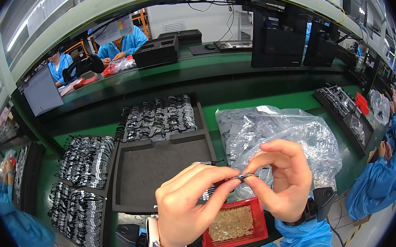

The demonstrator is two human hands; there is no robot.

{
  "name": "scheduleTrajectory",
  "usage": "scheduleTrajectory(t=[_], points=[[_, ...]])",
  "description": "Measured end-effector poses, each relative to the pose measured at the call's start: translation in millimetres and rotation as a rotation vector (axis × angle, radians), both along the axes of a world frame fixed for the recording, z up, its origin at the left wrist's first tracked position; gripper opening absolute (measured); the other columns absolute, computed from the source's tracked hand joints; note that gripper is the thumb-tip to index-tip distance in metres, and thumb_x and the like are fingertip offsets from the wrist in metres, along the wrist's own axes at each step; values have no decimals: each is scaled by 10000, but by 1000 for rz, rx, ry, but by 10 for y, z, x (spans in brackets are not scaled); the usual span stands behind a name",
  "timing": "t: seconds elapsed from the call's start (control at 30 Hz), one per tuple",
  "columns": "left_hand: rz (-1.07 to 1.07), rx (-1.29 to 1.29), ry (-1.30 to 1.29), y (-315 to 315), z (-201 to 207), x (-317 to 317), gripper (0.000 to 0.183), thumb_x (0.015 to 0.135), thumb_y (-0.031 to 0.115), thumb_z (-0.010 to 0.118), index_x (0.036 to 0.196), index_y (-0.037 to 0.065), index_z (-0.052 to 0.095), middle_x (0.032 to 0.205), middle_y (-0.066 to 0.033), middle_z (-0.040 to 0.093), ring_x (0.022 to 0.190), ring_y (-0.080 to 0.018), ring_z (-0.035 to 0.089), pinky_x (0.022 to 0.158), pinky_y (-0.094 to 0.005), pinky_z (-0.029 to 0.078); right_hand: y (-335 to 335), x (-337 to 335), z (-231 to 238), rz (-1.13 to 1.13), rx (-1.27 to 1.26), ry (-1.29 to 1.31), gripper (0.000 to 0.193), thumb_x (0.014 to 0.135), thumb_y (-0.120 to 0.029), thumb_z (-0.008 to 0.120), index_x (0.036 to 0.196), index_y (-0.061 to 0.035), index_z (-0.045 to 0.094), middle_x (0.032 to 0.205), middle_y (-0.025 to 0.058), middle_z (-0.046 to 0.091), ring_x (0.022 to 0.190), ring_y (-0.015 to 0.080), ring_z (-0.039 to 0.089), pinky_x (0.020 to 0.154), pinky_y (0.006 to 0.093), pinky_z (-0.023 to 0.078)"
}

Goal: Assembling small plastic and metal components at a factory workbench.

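The red tray (259, 231) holds many small tan parts (231, 223), and the black foam tray (157, 167) has dark components (160, 117) in its far half. Left hand (186, 209) and right hand (285, 179) both pinch one small metal piece (244, 177) between thumb and fingertips, above the red tray.

From my remote seat I see a green workbench (271, 103) with a dark foam tray (157, 167) at its middle, its far compartment packed with small black-and-silver parts (160, 117) and its near compartment bare. Left of it sit two more dark trays heaped with the same parts (86, 161), and to the right lies a crumpled clear plastic bag (274, 131). Across the bench I make out black boxes (156, 52), and people in blue coats (125, 43) working on the far side.
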State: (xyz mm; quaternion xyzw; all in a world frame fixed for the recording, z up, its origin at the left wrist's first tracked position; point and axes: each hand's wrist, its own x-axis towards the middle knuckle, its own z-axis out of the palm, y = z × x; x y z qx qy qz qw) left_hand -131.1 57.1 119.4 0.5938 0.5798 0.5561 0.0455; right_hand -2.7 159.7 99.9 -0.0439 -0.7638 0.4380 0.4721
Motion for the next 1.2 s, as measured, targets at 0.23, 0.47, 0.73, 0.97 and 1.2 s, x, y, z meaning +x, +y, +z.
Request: scheduleTrajectory(t=[0.23, 0.47, 0.73, 0.97, 1.2], points=[[-17, 174, -160, 10, -100, 68, 197, 678, -119, 638, 859, -70, 577, 841, -135, 608, 798, -181, 604, 705, -276, 496, 53, -31, -17, 82, -159, 68, 222, 705, 61, 650, 917, 45, 587, 903, 145, 618, 857, 192, 591, 777, 298, 455], [-70, 65, -204, 27, -130, 114, 201, 713, -96, 618, 903, -85, 555, 865, -135, 607, 803, -169, 610, 753, -277, 497, 67, -60, -59, 183, -272, 141, 126, 730, 65, 610, 855, 49, 610, 879, 149, 607, 842, 192, 580, 765, 292, 446], [-48, 17, -194, 35, -59, 142, 135, 715, -59, 620, 845, -73, 589, 829, -130, 615, 791, -162, 609, 688, -268, 488, 70, -41, -31, 133, -228, 101, 100, 733, 62, 595, 833, 53, 590, 841, 132, 598, 808, 181, 573, 736, 281, 445], [-6, 175, -45, 81, -83, 68, 138, 678, -54, 651, 806, -8, 630, 766, -99, 616, 681, -188, 600, 600, -262, 480, 99, -25, -30, 144, -211, 64, 90, 738, 40, 598, 826, 53, 585, 837, 132, 596, 800, 174, 568, 727, 272, 438], [-79, 162, 16, 54, -54, 23, 135, 686, -65, 635, 805, -9, 611, 768, -106, 604, 679, -203, 591, 599, -273, 472, 109, 8, -18, 250, -268, -25, 89, 768, -16, 595, 827, 49, 584, 821, 115, 589, 785, 160, 556, 705, 265, 423]])
